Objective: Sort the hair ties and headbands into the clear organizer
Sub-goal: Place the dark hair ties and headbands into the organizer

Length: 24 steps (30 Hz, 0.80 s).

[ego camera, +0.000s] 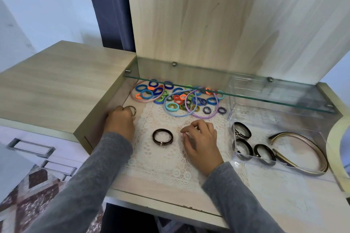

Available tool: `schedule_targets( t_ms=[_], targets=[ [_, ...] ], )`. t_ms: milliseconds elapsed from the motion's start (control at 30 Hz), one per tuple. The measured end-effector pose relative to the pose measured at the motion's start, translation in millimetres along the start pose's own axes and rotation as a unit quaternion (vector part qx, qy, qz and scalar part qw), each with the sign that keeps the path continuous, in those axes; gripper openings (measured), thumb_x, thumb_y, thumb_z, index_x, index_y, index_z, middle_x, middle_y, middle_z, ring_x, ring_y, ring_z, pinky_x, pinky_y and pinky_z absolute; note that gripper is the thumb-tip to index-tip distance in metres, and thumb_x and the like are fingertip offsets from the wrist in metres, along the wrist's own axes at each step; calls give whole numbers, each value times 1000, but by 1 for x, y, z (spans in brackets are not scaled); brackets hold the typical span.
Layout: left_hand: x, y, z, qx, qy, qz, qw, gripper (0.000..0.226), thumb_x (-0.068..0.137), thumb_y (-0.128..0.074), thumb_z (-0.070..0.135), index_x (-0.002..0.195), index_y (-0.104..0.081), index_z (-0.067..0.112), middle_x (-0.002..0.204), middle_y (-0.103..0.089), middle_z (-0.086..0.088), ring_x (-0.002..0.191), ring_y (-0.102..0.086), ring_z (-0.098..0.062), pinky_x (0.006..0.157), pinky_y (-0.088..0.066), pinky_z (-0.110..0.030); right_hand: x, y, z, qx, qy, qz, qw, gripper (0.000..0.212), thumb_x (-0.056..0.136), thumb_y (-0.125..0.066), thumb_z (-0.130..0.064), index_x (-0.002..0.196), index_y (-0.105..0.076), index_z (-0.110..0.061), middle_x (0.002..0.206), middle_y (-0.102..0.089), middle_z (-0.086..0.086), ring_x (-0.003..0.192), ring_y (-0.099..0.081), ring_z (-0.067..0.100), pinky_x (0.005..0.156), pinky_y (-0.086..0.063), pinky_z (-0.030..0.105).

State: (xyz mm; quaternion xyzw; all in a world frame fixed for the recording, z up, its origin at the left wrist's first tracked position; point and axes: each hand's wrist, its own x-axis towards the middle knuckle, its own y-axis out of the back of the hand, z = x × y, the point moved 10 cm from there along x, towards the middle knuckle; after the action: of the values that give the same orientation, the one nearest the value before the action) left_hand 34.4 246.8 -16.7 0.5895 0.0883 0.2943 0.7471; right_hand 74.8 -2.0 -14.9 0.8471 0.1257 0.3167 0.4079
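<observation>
A pile of coloured hair ties [178, 96] lies at the back of the lace mat, with pink [141, 99], blue [176, 114] and purple [206, 116] headbands among them. A dark brown hair tie [162, 136] lies alone between my hands. My left hand [120, 121] grips a brownish hair tie [132, 109] at the left wall. My right hand [200, 140] rests on the mat with curled fingers, holding nothing that I can see. The clear organizer [233, 154] on the right holds three dark hair ties [243, 147] and a brown headband [306, 149].
A glass shelf [227, 89] hangs over the back of the pile. A wooden block [56, 85] walls in the left side. A round mirror rim [335, 149] stands at the far right. Drawers with metal handles [30, 149] sit below left.
</observation>
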Motion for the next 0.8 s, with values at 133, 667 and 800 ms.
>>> schedule_targets(
  t_ms=[133, 667, 800],
  targets=[
    [1, 1, 4, 5, -5, 5, 1000, 10, 87, -55, 0, 89, -65, -3, 93, -59, -20, 80, -57, -37, 63, -38, -33, -1, -6, 3, -62, -12, -18, 998, 22, 86, -52, -28, 104, -63, -21, 105, -51, -2, 99, -41, 19, 82, -37, 35],
    [-67, 28, 49, -145, -277, 178, 933, 10, 85, -54, 18, 90, -62, 20, 92, -50, -2, 82, -49, -22, 71, -38, -31, -5, -28, 11, -139, -48, -143, 979, 65, 87, -9, -48, 144, -33, -26, 154, -25, -1, 141, -20, 21, 116, -9, 44],
    [-80, 25, 64, -129, -343, 165, 916, 20, 80, -60, 11, 91, -57, 27, 89, -50, 0, 78, -49, -20, 73, -33, -28, -5, -28, 12, -137, -51, -144, 979, 62, 89, -12, -48, 143, -33, -26, 154, -25, -1, 142, -19, 21, 116, -8, 44]
  ],
)
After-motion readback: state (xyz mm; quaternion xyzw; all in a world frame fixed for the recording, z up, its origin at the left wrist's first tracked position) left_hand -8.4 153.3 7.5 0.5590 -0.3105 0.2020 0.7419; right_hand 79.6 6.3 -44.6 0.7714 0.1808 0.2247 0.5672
